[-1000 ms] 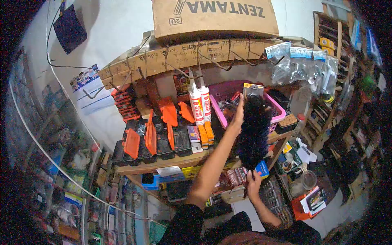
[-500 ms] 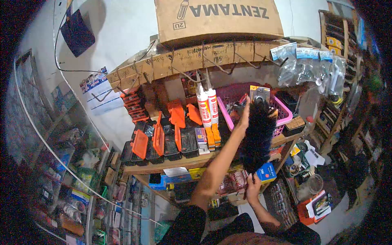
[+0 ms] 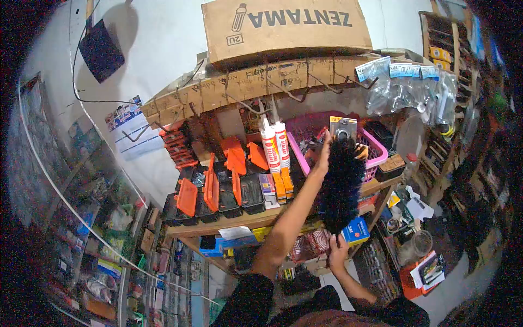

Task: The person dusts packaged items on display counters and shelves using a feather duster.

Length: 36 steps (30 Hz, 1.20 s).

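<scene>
My right hand [image 3: 338,251] is closed around the lower end of a black fluffy duster [image 3: 344,182]. The duster rises in front of the shelf, its upper end against the lower part of a carded blister pack [image 3: 343,127]. My left hand [image 3: 324,155] is at the left edge of that pack, seen from the side and appearing to grip it; the duster hides part of the fingers. Behind them is a pink plastic basket [image 3: 297,150] with small packaged goods inside.
Two sealant tubes [image 3: 270,146] stand left of the basket, near black bins with orange lids [image 3: 186,196]. Metal hooks [image 3: 291,94] project above, with bagged parts [image 3: 403,90] hanging at right. A blue box [image 3: 357,231] is beside my right hand. A large carton [image 3: 289,41] rests on top.
The view has shifted slightly, so the shelf sits a little further left. Both hands, the duster and the pack keep nearly the same places relative to each other.
</scene>
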Motion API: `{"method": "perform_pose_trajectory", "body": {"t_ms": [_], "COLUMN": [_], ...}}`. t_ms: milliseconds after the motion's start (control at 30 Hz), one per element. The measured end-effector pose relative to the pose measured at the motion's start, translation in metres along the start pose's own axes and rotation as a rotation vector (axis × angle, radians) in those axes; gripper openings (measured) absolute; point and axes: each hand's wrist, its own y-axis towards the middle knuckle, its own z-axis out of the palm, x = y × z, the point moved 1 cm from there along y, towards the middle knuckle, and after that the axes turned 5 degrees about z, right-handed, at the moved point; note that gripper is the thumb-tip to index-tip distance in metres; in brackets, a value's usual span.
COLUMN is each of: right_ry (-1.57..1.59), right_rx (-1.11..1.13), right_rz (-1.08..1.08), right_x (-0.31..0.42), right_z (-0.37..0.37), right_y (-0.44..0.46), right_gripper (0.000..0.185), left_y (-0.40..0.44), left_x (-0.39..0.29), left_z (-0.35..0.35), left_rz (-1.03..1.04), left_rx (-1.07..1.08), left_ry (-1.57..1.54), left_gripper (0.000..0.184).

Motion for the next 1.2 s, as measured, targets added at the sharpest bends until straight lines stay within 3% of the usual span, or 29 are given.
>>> {"method": "perform_pose_trajectory", "body": {"t_ms": [100,233,333,367,433,533,733,900,933,1033,1067,1100,1167,1200], "right_ry": [-0.048,0.226,0.082,-0.063,0.011,-0.142,0.112,-0.05,-0.079,-0.049,0.036,0.174,0.013,0.037], "right_rx": [0.107,0.214,0.176,0.198,0.172,0.083,0.237,0.121,0.182,0.082,0.155,0.207,0.127,0.149], "right_rz": [0.171,0.337,0.18,0.25,0.282,0.137,0.33,0.215,0.201,0.128,0.27,0.326,0.087,0.174], "right_x": [0.019,0.049,0.042,0.021,-0.019,0.011,0.032,0.027,0.039,0.041,0.061,0.024,0.017,0.02], "right_z": [-0.013,-0.023,-0.026,-0.028,-0.023,-0.033,-0.038,-0.027,-0.032,-0.025,-0.032,-0.028,-0.026,-0.028], "right_y": [0.034,0.077,0.061,0.045,0.008,0.014,0.07,0.015,0.004,0.02,0.034,0.045,0.071,0.072], "right_gripper": [0.033,0.039,0.037,0.036,0.036,0.034,0.034,0.028,0.028,0.027,0.03,0.034,0.03,0.032], "left_y": [-0.002,0.003,0.015,0.006,-0.007,-0.007,0.0,-0.003,-0.003,-0.003,-0.004,-0.004,-0.006,-0.007], "left_x": [0.011,0.038,0.05,0.035,0.013,0.014,0.025,0.018,0.017,0.018,0.019,0.02,0.02,0.018], "left_z": [-0.018,-0.057,-0.069,-0.05,-0.019,-0.02,-0.038,-0.026,-0.026,-0.023,-0.024,-0.026,-0.026,-0.026], "left_rz": [0.003,-0.006,-0.048,-0.037,-0.022,0.01,0.058,0.032,0.027,0.029,0.032,0.037,0.036,0.039], "left_rx": [-0.101,-0.27,-0.238,-0.176,-0.067,-0.072,-0.168,0.037,0.095,0.005,-0.03,-0.061,-0.095,-0.108], "left_ry": [0.009,0.005,-0.021,-0.001,0.003,-0.022,0.009,-0.055,-0.06,-0.035,-0.022,-0.008,0.011,0.021], "left_gripper": [0.085,0.085,0.087,0.088,0.089,0.089,0.09,0.09,0.091,0.091,0.091,0.091,0.091,0.091]}}
